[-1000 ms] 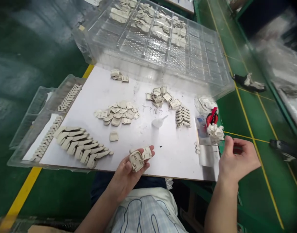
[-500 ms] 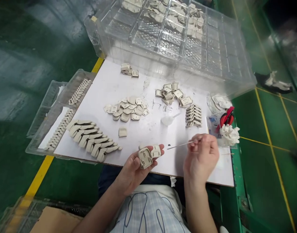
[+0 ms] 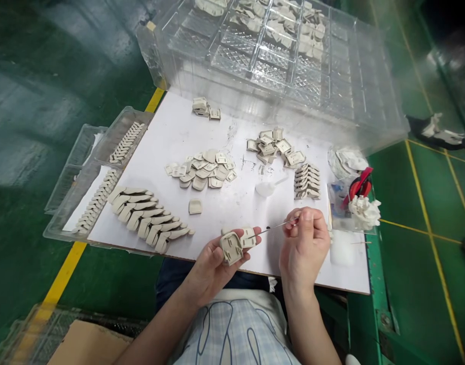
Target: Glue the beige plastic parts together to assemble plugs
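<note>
Near the board's front edge, my left hand point(image 3: 213, 261) is closed around a beige moulded plastic part point(image 3: 231, 248) with a hollow, ribbed inside. A smaller beige plastic piece point(image 3: 248, 237) rests on the fingers of the same hand. My right hand point(image 3: 306, 238) pinches a thin metal needle-like rod point(image 3: 276, 226). Its tip reaches the smaller piece, though I cannot tell whether it touches. A single beige piece point(image 3: 195, 206) lies on the white board point(image 3: 224, 218), just beyond my left hand. A small translucent dropper bottle point(image 3: 265, 189) lies farther back.
Loose beige pieces form a pile point(image 3: 205, 170) mid-board and another point(image 3: 272, 146) behind. Overlapping rows point(image 3: 146, 218) lie left, with a short stack point(image 3: 307, 181) right. A clear compartment tray point(image 3: 262, 91) spans the back. Red-handled scissors point(image 3: 359, 187) stand at right beside crumpled tissue point(image 3: 364, 210).
My right hand has moved left, bringing the rod's tip from beside the left fingers to the smaller piece. My left hand keeps its hold on both parts. The view has shifted slightly.
</note>
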{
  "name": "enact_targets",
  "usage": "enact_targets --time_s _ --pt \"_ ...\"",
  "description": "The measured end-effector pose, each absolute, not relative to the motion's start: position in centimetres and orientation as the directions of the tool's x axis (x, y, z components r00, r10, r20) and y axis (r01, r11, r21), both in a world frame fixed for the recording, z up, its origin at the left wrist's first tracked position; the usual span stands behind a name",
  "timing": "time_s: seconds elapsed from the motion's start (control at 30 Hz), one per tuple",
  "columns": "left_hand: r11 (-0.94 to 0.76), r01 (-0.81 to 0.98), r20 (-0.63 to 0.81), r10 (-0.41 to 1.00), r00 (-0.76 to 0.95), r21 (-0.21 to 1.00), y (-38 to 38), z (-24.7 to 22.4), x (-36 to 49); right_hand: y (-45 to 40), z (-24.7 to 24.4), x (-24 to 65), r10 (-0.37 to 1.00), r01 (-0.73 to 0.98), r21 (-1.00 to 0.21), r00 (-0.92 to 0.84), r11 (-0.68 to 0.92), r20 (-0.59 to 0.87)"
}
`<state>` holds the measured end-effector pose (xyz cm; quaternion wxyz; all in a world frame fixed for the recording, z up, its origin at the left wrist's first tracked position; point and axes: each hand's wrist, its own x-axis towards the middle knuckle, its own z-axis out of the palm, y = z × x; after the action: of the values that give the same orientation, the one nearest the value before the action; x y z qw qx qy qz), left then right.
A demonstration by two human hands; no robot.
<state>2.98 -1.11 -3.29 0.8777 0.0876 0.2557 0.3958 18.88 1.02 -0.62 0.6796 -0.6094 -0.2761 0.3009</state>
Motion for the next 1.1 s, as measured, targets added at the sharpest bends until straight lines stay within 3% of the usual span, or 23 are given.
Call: enact_targets --time_s 0.27,0.73,0.8,0.9,1.0,1.1 --pt "0.673 -0.645 -0.381 0.738 0.556 0.363 -1.2 -3.3 2.9 0.6 -0.7 18.6 0.787 -0.040 -0.998 0.617 0.044 0.010" --pt "0.667 -0.653 -0.362 0.745 0.561 0.360 -1.1 -3.3 2.9 0.4 0.1 21.0 0.677 -0.060 -0.990 0.735 0.128 0.043" --pt "0.657 -0.659 -0.333 0.754 0.567 0.367 -1.0 -3.4 2.9 0.2 0.5 23.0 0.593 0.006 -0.986 0.798 0.169 0.107" --pt "0.643 -0.666 -0.321 0.766 0.557 0.378 -1.1 -3.7 2.7 -0.3 0.9 27.4 0.349 0.277 -0.946 0.881 0.169 0.320" --pt "0.663 -0.650 -0.373 0.748 0.549 0.371 -1.3 -4.2 2.2 -1.1 1.4 31.8 0.106 0.528 -0.846 0.840 0.070 0.533" --pt "0.700 -0.618 -0.464 0.708 0.533 0.358 -1.4 -4.5 1.8 -1.7 1.5 34.6 -0.006 0.608 -0.794 0.794 0.017 0.608"
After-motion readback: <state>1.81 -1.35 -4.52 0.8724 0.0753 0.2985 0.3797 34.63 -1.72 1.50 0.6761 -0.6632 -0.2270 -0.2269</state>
